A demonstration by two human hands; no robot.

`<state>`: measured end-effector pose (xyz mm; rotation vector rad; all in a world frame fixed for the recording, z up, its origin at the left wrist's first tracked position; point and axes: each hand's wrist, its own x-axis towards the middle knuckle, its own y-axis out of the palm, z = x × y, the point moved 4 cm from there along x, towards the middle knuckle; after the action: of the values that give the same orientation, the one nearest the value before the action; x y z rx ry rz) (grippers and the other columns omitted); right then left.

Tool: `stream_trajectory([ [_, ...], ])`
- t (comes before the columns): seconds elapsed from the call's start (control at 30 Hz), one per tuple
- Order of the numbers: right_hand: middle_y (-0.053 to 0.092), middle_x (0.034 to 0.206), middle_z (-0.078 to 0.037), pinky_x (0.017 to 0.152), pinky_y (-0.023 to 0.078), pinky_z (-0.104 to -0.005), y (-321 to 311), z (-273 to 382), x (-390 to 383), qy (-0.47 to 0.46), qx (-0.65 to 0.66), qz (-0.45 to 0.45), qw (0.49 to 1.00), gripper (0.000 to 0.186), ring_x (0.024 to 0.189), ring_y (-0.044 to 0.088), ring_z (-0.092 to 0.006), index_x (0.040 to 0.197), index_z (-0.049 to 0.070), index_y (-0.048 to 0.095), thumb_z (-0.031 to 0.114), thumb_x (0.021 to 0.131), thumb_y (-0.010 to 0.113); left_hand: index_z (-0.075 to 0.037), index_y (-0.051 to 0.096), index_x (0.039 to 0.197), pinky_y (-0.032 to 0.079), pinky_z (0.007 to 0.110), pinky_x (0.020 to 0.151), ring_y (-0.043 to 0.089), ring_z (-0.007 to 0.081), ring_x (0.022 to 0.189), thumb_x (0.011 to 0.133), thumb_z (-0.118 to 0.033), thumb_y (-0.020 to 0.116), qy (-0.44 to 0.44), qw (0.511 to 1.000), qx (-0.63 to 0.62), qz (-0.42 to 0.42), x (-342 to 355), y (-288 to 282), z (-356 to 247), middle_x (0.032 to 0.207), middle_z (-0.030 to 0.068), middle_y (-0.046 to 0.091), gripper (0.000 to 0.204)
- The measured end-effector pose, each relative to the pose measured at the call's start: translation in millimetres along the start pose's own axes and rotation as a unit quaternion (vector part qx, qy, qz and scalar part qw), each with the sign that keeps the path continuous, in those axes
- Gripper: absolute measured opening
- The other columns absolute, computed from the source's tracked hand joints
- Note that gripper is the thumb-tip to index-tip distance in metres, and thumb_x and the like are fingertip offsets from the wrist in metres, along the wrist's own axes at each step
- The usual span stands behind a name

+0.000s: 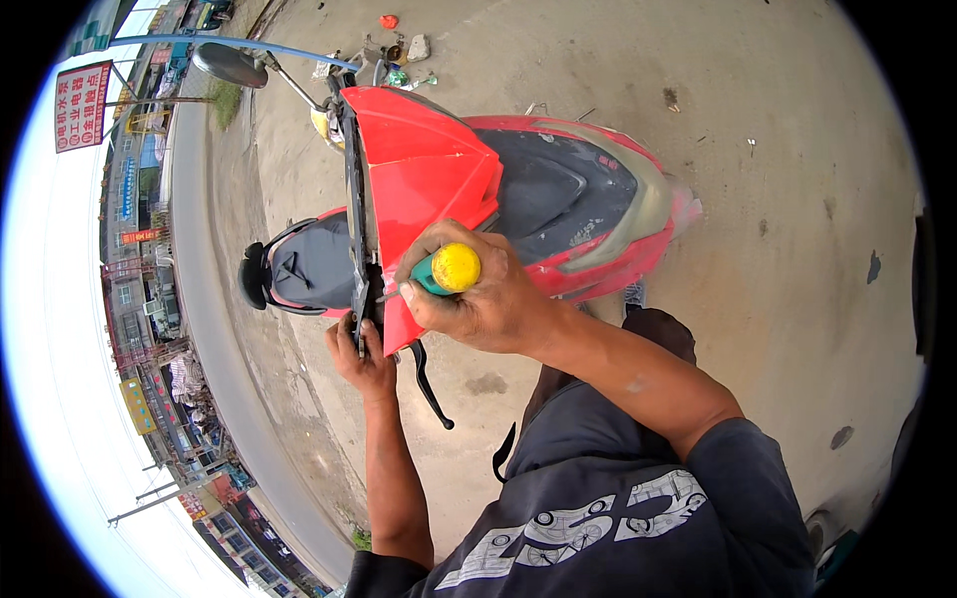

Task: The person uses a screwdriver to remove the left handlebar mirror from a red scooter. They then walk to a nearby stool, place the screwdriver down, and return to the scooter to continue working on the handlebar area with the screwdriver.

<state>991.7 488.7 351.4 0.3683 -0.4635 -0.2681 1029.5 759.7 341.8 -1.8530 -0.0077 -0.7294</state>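
Note:
A red scooter (558, 189) stands on the concrete in front of me, its red front panel (419, 169) tilted up. My right hand (478, 294) is closed around a screwdriver with a green and yellow handle (449, 269), its tip hidden against the panel's edge. Below it, my left hand (361, 359) grips the black handlebar area at the panel's lower left. A black brake lever (429, 384) hangs down just beside that hand.
A round mirror (229, 65) sticks out at the upper left. Small litter and stones (404, 50) lie on the ground beyond the scooter. A road (209, 329) and shop buildings run along the left. Bare concrete (778, 199) spreads to the right.

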Motion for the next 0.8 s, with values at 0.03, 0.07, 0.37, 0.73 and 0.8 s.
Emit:
stream_trajectory([
  [0.03,0.066,0.083,-0.007,0.069,0.054,-0.0319,-0.2,-2.6,-0.9,0.001,0.008,-0.009,1.000,0.015,0.074,0.067,-0.0176,0.096,0.004,0.059,0.010,0.087,0.068,0.007,0.062,0.112,0.049,0.042,0.075,0.059,0.0348,0.086,0.092,-0.008,0.063,0.007,1.000,0.002,-0.001,0.4,0.1,0.6,0.097,0.0198,0.058,0.025],
  [0.07,0.062,0.080,-0.011,0.066,0.051,-0.0390,1.2,-5.4,-2.0,0.007,0.036,-0.030,0.999,0.023,0.072,0.065,-0.0295,0.091,0.004,0.055,0.021,0.087,0.071,0.007,0.062,0.112,0.049,0.042,0.075,0.059,0.0349,0.085,0.092,-0.008,0.062,0.014,1.000,0.005,-0.003,0.7,0.8,2.1,0.096,0.0199,0.058,0.024],
  [0.37,0.066,0.081,-0.006,0.067,0.054,-0.0320,-5.8,-13.9,-13.2,-0.013,0.016,-0.060,0.998,0.013,0.071,0.068,-0.0200,0.093,0.004,0.060,0.011,0.086,0.070,0.007,0.063,0.110,0.047,0.041,0.067,0.059,0.0324,0.078,0.093,-0.008,0.062,0.014,1.000,0.004,-0.014,-2.2,0.2,1.8,0.091,0.0181,0.058,0.023],
  [0.73,0.059,0.064,-0.008,0.057,0.049,-0.0342,9.5,-5.1,-20.0,-0.061,-0.010,-0.125,0.990,0.020,0.057,0.059,-0.0183,0.080,0.001,0.058,0.016,0.087,0.069,0.005,0.065,0.106,0.047,0.040,0.070,0.059,0.0324,0.079,0.091,-0.008,0.066,0.040,0.998,-0.016,-0.039,-0.6,-2.5,7.0,0.090,0.0167,0.059,0.020],
  [0.8,0.061,0.065,-0.006,0.057,0.049,-0.0312,8.8,-1.4,-19.9,-0.052,-0.031,-0.140,0.988,0.019,0.058,0.057,-0.0117,0.080,0.000,0.062,0.015,0.089,0.068,0.005,0.066,0.106,0.047,0.038,0.070,0.059,0.0295,0.078,0.091,-0.008,0.067,0.016,0.998,-0.042,-0.036,-0.9,-1.6,4.3,0.089,0.0155,0.059,0.020],
])
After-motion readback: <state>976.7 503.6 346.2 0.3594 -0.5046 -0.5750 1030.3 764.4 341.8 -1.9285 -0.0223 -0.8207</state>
